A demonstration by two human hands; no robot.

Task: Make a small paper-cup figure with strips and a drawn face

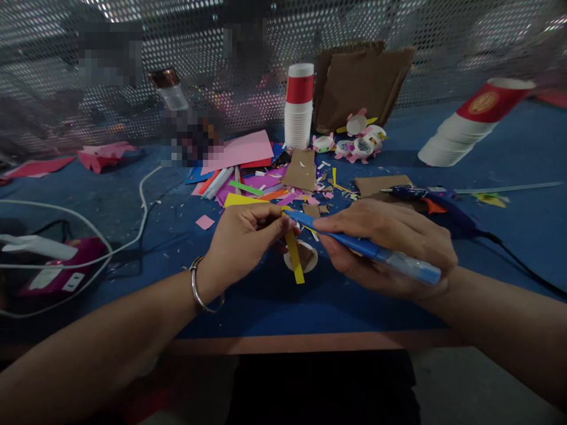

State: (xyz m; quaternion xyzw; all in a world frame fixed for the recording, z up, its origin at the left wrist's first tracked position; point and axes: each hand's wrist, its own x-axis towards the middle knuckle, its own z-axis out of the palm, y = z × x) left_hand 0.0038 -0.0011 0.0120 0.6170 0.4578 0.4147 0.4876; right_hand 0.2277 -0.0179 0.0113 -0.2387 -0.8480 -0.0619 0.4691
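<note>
The strip (294, 260) sits between the hands, pinched in the half-closed left hand (250, 236); the right hand (390, 245) curls round the pen (361, 245)

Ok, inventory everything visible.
Narrow paper strip: 1, yellow, centre
Slim pen-shaped tool: 1, blue, centre
Round disc: 1, white, centre
Paper cup stacks: 2, white/red, back
Upright cardboard: 1+, brown, back
Round crafts: several, white/pink, back
Paper sheets, scraps: many, multicoloured, centre
Corded glue gun: 1, blue, right
Boxy extension socket: 1, purple, left
Thin cable: 1+, white, left
Perforated panel: 1, grey, back
Metal bracelet: 1, silver, left wrist
Left grip: 1, centre
Right grip: 1, centre
</note>
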